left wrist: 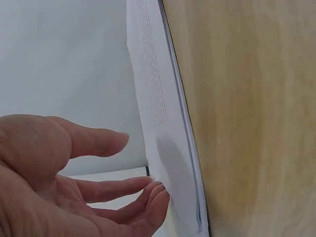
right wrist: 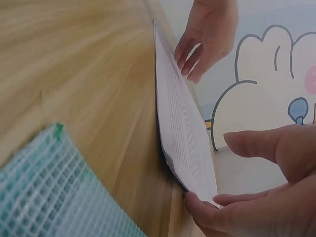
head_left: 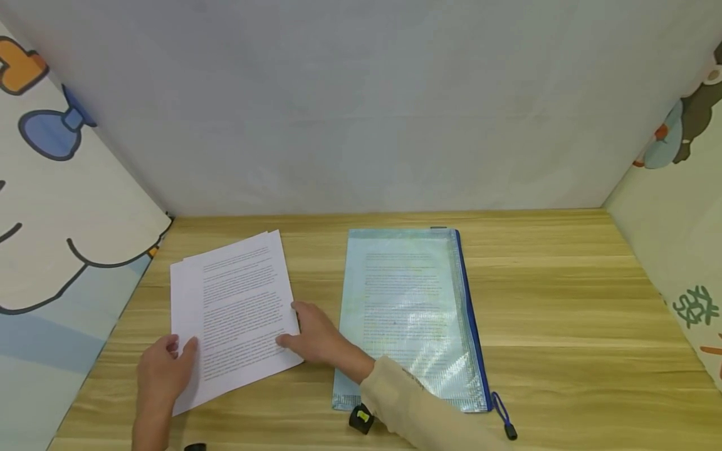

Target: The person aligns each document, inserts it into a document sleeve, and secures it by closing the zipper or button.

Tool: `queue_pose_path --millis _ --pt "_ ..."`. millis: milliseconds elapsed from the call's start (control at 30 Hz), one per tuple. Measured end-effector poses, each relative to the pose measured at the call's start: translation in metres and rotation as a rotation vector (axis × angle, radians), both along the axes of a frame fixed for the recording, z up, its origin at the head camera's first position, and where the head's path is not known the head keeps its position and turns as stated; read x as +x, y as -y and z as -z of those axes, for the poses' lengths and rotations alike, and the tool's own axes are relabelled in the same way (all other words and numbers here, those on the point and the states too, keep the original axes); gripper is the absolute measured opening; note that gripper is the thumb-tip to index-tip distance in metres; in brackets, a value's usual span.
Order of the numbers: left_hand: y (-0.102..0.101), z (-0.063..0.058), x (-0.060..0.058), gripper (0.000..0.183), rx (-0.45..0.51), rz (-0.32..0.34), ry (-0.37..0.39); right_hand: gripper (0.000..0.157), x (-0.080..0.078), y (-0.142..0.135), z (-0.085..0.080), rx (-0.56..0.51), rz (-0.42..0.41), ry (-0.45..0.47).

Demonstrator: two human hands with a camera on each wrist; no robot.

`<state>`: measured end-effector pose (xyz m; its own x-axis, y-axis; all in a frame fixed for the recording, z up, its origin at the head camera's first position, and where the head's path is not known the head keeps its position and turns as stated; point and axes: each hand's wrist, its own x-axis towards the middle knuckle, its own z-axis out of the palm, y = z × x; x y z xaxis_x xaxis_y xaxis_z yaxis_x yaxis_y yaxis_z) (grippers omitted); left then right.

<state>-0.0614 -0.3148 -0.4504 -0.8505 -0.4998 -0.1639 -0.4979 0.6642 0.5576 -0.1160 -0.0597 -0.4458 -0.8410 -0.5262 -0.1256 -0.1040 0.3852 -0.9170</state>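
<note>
A small stack of printed sheets (head_left: 242, 313) lies slightly askew on the left of the wooden table, with a few edges out of line at the top. My left hand (head_left: 165, 369) is at the stack's left edge; in the left wrist view its fingertips (left wrist: 157, 190) meet the paper edge while the thumb stays off. My right hand (head_left: 321, 335) is at the opposite edge. There its fingers (right wrist: 202, 210) touch the sheets' side, with the thumb (right wrist: 252, 143) raised apart from them. Both hands have relaxed fingers.
To the right lies a translucent light-blue mesh zip folder (head_left: 406, 369) with a printed page showing through. Its blue zipper (head_left: 472, 319) ends in a corded pull (head_left: 502, 410). A small black object (head_left: 361, 418) sits by the right sleeve. A grey wall (head_left: 383, 125) bounds the back.
</note>
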Motion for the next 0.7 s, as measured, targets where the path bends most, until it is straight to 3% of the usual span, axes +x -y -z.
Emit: queue_pose_path --millis 167,267,400,700 --pt "0.0023 0.0022 -0.0017 0.049 0.019 -0.043 0.015 0.050 -0.0005 0.0000 0.0021 -0.058 0.050 0.089" --pt "0.0042 0.0036 -0.0029 0.048 0.056 -0.081 0.046 0.045 -0.0019 -0.0007 0.0027 -0.076 0.075 0.110" --pt "0.0066 0.0055 -0.0035 0.047 0.078 -0.088 0.054 0.040 -0.0041 -0.0016 0.0041 -0.070 0.096 0.088" --pt "0.0101 0.0075 -0.0013 0.039 0.077 -0.072 -0.037 0.044 -0.0077 -0.0033 0.0088 0.001 0.181 0.025"
